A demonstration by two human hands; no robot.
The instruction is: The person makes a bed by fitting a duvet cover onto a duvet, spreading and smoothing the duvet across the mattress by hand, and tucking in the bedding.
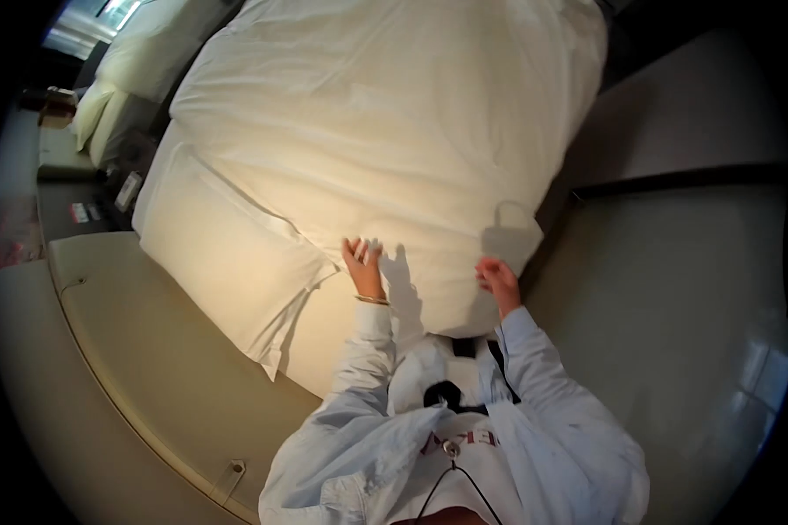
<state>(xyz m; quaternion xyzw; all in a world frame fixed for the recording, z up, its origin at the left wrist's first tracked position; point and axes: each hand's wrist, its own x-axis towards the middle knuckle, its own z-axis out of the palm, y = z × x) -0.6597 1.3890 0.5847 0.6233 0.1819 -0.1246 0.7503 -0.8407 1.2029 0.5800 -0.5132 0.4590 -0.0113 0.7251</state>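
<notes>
Over the near part of a bed with a white duvet (394, 131), my left hand (366, 269) is raised with its fingers apart and nothing in it. A bracelet circles that wrist. My right hand (499, 282) hovers above the duvet's near right corner, its fingers curled; whether anything is between them is too small to tell. Both hands cast shadows on the cloth. A white pillow (228, 249) lies to the left of my left hand, and its near corner hangs toward the bed's edge.
A padded beige headboard (149, 350) runs along the left. Beyond a dark nightstand (74, 206) at the upper left stands a second bed (153, 52) with pillows. Grey floor (665, 306) lies to the right, beside a light panel (683, 114).
</notes>
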